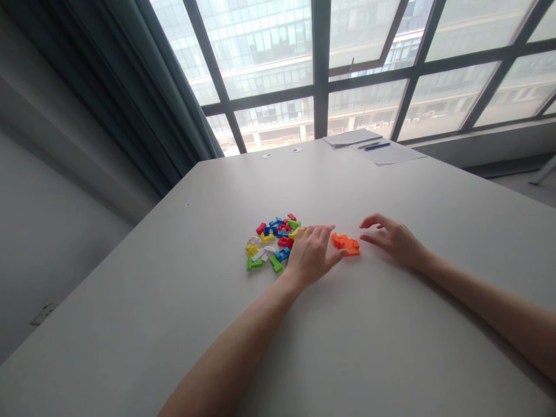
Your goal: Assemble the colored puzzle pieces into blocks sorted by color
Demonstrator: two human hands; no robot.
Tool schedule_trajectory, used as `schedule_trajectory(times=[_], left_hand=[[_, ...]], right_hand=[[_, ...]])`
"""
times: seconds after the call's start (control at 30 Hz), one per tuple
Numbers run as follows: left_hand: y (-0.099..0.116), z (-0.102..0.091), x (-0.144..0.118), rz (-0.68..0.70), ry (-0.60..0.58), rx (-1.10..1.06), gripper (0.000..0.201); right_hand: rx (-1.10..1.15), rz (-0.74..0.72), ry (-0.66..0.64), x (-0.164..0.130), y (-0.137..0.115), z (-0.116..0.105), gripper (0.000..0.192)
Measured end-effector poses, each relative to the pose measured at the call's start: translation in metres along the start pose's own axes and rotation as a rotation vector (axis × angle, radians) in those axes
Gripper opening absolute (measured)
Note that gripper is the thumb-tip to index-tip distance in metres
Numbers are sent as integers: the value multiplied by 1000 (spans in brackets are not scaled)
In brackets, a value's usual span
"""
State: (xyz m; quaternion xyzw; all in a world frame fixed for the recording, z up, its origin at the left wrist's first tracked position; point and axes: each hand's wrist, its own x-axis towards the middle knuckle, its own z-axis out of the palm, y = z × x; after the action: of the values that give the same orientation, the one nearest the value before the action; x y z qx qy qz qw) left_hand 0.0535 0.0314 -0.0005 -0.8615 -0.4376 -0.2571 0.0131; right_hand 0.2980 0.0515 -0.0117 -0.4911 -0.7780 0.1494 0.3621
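A small group of orange plastic blocks (348,245) lies on the white table between my hands. My left hand (313,252) is spread at the group's left side, its thumb reaching to the near edge of the orange pieces. Its palm hides part of a loose pile of mixed blocks, among them a blue block (282,254), a green block (275,264), a red block (261,228) and a yellow block (267,238). To the right of the orange group, my right hand (390,238) hovers with thumb and fingers apart and nothing between them.
The white table (182,301) stretches up to a large window. Papers (354,138) lie at its far edge, with a dark pen (377,146) on a sheet. Two round cable holes, one of them a left cable hole (267,156), sit near the back. A dark curtain (143,87) hangs at left.
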Motion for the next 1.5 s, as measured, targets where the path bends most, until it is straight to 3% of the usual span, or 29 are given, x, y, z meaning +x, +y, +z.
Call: schedule_trajectory(times=[0.13,0.3,0.5,0.67,0.9,1.5], left_hand=[[-5,-7,2,51,-18,99,36],[-8,-15,-4,113,-54,177,33],[-12,-37,-44,171,-83,235,26],[-19,-46,-70,193,-70,70,21],[-25,-42,-69,241,-100,-124,20],[-26,-42,-69,227,-121,-155,20]], right_hand=[[-48,74,104,3,7,0,29],[-69,78,81,4,9,0,25],[-92,82,59,4,10,0,23],[-110,82,35,4,10,1,23],[-90,98,-5,3,5,1,25],[-67,114,-81,0,-2,-2,25]])
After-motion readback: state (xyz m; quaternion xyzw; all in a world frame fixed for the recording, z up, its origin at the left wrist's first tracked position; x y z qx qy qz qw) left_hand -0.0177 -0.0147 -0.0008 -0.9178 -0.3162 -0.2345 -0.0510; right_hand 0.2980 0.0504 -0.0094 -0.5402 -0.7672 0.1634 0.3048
